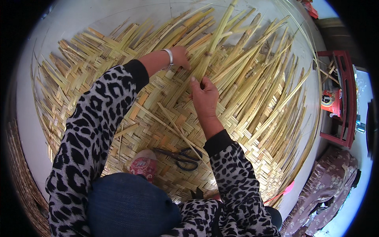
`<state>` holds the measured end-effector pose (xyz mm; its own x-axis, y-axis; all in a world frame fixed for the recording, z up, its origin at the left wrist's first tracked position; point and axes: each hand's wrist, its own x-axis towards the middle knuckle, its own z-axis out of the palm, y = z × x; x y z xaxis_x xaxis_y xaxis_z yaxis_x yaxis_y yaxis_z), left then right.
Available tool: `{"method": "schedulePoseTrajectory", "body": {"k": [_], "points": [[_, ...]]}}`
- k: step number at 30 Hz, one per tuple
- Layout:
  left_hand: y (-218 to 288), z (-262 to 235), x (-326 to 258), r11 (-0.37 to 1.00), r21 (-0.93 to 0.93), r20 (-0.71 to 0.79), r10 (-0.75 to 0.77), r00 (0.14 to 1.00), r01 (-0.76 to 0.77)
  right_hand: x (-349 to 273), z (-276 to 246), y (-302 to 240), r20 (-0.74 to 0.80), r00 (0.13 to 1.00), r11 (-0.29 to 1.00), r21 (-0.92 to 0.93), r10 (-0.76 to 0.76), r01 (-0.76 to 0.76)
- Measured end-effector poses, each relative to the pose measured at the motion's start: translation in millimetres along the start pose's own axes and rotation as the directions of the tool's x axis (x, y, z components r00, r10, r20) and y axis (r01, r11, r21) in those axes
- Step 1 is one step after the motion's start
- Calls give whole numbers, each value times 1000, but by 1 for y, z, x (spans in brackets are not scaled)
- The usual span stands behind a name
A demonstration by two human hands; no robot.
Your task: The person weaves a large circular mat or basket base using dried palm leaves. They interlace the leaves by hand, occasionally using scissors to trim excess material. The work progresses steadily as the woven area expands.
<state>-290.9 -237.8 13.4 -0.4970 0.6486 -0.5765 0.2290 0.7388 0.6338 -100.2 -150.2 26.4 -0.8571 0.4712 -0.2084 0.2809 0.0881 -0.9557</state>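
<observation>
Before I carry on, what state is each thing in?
Woven mat: unfinished, strip ends loose
Wide strip: held
Right hand: closed on wide strip
Left hand: bent over strips, grip unclear
Scissors: on mat, unheld
Loose strips: lying on mat
Bracelet: on left wrist
Patterned cloth: draped

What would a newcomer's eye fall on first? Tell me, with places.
The large woven mat fills the centre, its loose ends fanning out above and right. Near the upper middle, the right hand holds a wide strip. Black scissors lie on the mat, lower centre.
</observation>
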Motion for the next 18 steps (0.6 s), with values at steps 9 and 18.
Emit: {"method": "schedulePoseTrajectory", "body": {"k": [9,18], "points": [[-22,17,-13,877,-465,-206,24,978,-120,7,16,15,-104,995,997,72,1,6],[-20,19,-13,820,-566,-182,-30,983,-80,1,16,7,-115,992,980,197,44,-21]]}}
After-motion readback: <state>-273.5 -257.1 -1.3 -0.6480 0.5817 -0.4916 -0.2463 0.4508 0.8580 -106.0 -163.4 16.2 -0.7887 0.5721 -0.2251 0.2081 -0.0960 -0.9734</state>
